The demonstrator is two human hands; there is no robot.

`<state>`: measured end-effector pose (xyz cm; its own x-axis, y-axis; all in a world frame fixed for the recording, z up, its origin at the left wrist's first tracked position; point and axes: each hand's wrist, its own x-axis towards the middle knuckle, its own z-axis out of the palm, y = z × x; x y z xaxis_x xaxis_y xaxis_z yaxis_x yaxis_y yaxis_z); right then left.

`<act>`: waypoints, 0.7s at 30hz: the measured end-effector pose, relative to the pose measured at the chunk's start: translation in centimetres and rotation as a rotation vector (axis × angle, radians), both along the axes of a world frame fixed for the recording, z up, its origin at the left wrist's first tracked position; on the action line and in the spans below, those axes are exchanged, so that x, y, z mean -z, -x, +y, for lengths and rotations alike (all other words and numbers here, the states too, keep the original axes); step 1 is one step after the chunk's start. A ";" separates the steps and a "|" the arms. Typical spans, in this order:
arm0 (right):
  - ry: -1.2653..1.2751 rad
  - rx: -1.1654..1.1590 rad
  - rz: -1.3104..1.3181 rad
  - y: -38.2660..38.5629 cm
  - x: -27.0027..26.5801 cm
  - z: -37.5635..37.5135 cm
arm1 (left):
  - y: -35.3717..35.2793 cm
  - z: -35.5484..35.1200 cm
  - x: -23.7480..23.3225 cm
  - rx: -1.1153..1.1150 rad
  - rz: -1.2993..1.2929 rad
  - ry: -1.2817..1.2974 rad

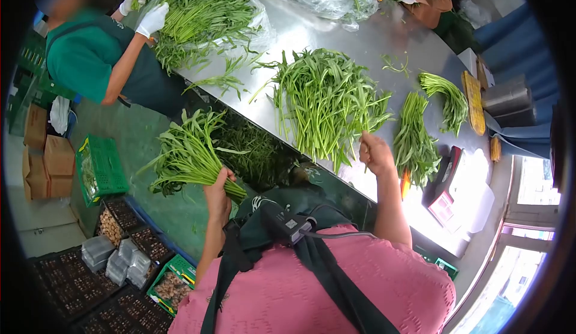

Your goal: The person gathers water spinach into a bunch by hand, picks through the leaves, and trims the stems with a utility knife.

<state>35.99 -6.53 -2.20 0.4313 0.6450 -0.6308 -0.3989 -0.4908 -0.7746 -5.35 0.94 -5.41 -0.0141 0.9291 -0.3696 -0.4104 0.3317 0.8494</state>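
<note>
My left hand is wrapped round the stems of a leafy green bunch, held out over the floor beside the table. Over the near edge of the metal table, my right hand is closed in a pinch at the lower right of a large loose pile of greens. A thin stem seems to hang below its fingers. To the right lie two separate bunches, one long and one curved.
A co-worker in green handles greens at the upper left; another person works at the far end. A scale and yellow object sit at the right. Crates and boxes stand on the floor.
</note>
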 end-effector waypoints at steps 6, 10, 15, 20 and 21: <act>-0.510 0.408 -0.806 1.4 -4.3 2.6 | 0.3 0.1 0.2 0.019 0.013 0.005; -0.117 0.088 -0.301 1.0 0.9 2.3 | 0.0 0.1 -0.2 0.006 0.002 0.016; -0.065 0.029 -1.003 2.5 4.3 3.2 | -0.2 -0.3 -0.5 0.002 -0.005 0.007; 0.170 -0.280 -1.206 3.1 4.5 5.0 | -0.3 -0.4 -0.1 0.010 -0.006 0.006; 0.178 -0.276 -1.198 3.7 3.9 5.3 | -0.3 -0.4 -0.2 0.014 -0.005 0.002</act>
<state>32.29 -1.27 -6.07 0.6596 0.7513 -0.0214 0.6465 -0.5816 -0.4938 -5.03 0.53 -5.17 0.0009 0.9283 -0.3719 -0.4097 0.3396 0.8467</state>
